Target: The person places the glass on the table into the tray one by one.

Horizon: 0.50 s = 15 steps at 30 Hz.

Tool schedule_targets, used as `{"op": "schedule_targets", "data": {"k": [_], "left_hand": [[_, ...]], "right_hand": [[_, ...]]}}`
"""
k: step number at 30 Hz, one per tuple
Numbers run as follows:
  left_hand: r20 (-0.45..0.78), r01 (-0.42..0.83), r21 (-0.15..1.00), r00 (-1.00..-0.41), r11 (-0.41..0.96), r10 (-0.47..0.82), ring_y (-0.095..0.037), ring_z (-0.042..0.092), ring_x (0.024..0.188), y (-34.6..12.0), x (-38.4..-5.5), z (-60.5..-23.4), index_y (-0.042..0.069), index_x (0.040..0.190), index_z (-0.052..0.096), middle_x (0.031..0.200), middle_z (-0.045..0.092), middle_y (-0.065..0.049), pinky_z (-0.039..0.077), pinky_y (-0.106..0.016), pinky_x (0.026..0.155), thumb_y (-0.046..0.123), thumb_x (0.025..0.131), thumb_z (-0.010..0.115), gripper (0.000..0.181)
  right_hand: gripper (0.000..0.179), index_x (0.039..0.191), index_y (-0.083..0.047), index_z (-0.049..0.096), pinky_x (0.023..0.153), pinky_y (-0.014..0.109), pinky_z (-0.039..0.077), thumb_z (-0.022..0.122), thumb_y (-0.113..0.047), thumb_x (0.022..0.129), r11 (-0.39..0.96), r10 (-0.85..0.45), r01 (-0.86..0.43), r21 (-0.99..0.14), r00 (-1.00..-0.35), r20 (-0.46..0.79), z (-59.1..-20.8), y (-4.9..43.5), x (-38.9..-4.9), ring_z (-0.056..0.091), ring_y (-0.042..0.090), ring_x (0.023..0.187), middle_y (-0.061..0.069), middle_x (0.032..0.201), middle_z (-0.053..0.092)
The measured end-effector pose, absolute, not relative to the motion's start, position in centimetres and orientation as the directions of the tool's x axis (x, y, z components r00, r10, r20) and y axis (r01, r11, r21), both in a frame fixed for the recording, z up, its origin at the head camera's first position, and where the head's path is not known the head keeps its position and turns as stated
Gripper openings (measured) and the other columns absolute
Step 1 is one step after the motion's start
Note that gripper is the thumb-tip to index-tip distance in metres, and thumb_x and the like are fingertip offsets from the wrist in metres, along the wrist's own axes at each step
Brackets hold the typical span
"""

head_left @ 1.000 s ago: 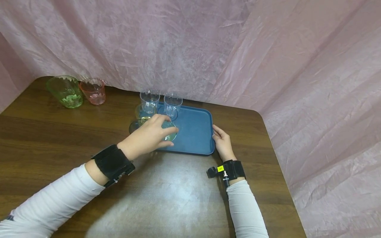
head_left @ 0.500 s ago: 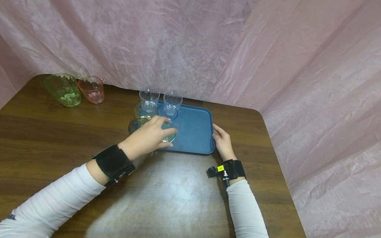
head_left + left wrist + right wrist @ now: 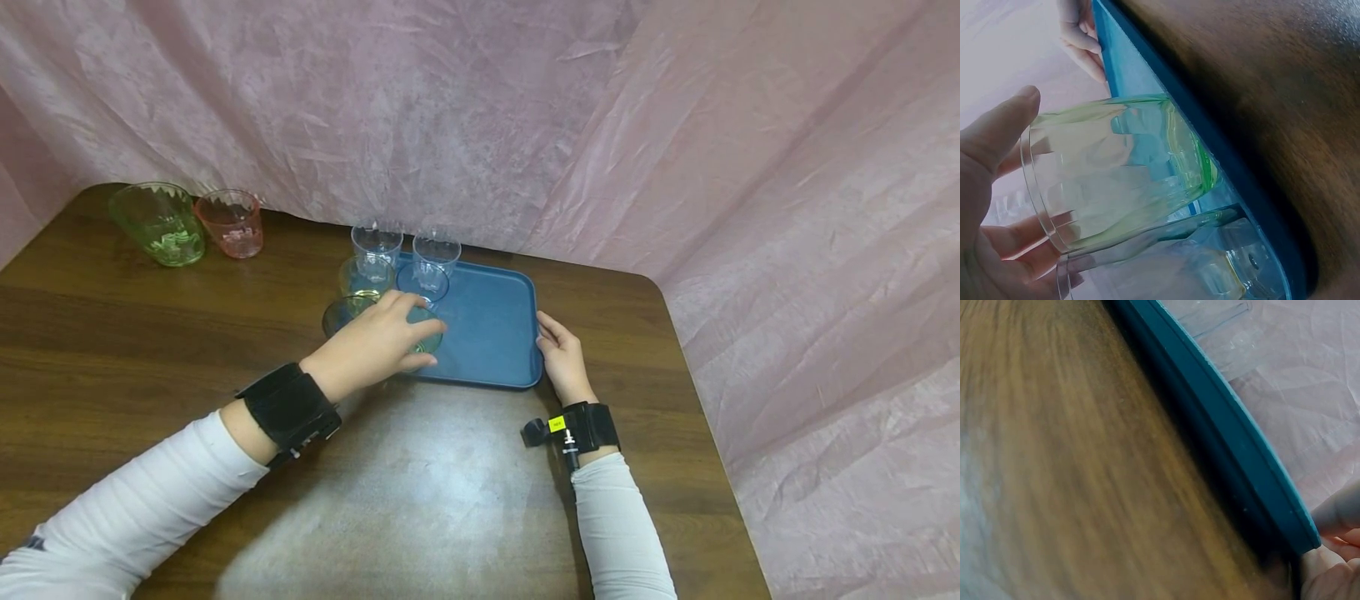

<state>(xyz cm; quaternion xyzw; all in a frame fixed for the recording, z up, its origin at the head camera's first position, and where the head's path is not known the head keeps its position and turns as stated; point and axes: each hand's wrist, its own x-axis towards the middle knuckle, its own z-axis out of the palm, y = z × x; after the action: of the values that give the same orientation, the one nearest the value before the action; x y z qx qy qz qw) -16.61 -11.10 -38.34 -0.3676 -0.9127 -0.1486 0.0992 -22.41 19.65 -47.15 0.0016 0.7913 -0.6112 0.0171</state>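
My left hand (image 3: 371,342) reaches over the tray's near left part and holds a pale green glass (image 3: 1116,175) by its rim, thumb on one side and fingers on the other. The glass stands upright on the blue tray (image 3: 491,333). Against it in the left wrist view is a greyish glass (image 3: 1172,262). Behind my hand stand a yellowish glass (image 3: 366,273), a bluish glass (image 3: 423,287) and two clear glasses (image 3: 377,242). My right hand (image 3: 564,358) grips the tray's right edge; in the right wrist view its fingers (image 3: 1341,509) are at the rim.
A large green tumbler (image 3: 161,225) and a pink tumbler (image 3: 232,225) stand at the back left of the wooden table (image 3: 187,333). A pink curtain (image 3: 450,117) hangs behind the table and along its right side.
The head view has shifted slightly. Both hands, the tray and the glasses stay nearly in place, with my left hand on the pale green glass throughout.
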Motion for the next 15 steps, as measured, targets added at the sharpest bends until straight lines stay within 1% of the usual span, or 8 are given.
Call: {"op": "schedule_targets", "data": {"k": [7,15], "left_hand": [[0.301,0.694,0.192,-0.715,0.694,0.631,-0.04,0.05,0.113,-11.09,-16.81,-38.54,0.014,0.124,0.063,0.122,0.058,-0.024,0.052,-0.05,0.088,0.037,0.089,0.066,0.042],[0.289,0.684,0.194,-0.724,0.703,0.626,-0.041,0.049,0.115,-11.14,-16.65,-38.42,0.015,0.125,0.062,0.124,0.056,-0.025,0.051,-0.052,0.09,0.036,0.09,0.064,0.041]], "right_hand": [[0.043,0.141,0.0,0.043,0.11,0.037,0.036,0.042,0.002,0.097,0.247,-0.017,0.025,-0.969,-0.999,-0.03,-47.21,19.63,-22.36,0.044,0.02,0.131,0.018,0.145,0.045],[0.043,0.141,0.0,0.042,0.111,0.038,0.035,0.041,0.0,0.099,0.26,-0.022,0.029,-0.965,-0.999,-0.036,-47.09,19.63,-22.28,0.043,0.02,0.132,0.018,0.146,0.044]]}}
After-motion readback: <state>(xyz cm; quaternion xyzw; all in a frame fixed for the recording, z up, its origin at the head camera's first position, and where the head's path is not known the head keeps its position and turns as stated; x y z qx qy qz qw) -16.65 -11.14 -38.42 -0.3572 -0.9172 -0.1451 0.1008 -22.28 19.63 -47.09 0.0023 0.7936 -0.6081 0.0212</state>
